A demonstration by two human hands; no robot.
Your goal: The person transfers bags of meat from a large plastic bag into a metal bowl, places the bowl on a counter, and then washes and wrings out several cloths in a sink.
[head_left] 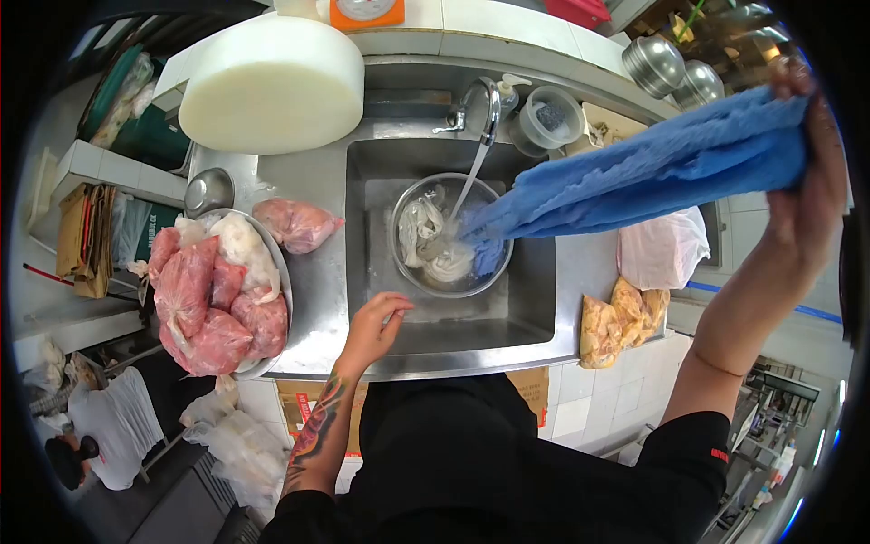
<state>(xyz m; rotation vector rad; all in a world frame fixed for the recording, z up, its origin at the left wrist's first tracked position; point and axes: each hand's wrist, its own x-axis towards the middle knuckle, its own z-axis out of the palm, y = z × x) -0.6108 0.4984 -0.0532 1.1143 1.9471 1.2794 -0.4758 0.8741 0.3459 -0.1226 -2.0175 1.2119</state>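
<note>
High on the right, my right hand [802,150] grips one end of a long blue cloth [643,172]. The cloth hangs slanting down to the left, and its lower end lies in a clear bowl [421,288] in the sink. Whitish cloths [420,227] lie in the same bowl, where water runs in from the tap [492,113]. Over the front left edge of the sink [453,340], my left hand [379,324] is held with loosely extended fingers and holds nothing. It is apart from the bowl.
Left of the sink, a metal tray [283,313] carries several bags of raw meat [195,290]; another meat bag [297,225] lies beside it. A thick white round block [272,86] stands behind. Bags of yellowish food [621,317] and a white bag [662,247] sit right. A person [118,422] is at lower left.
</note>
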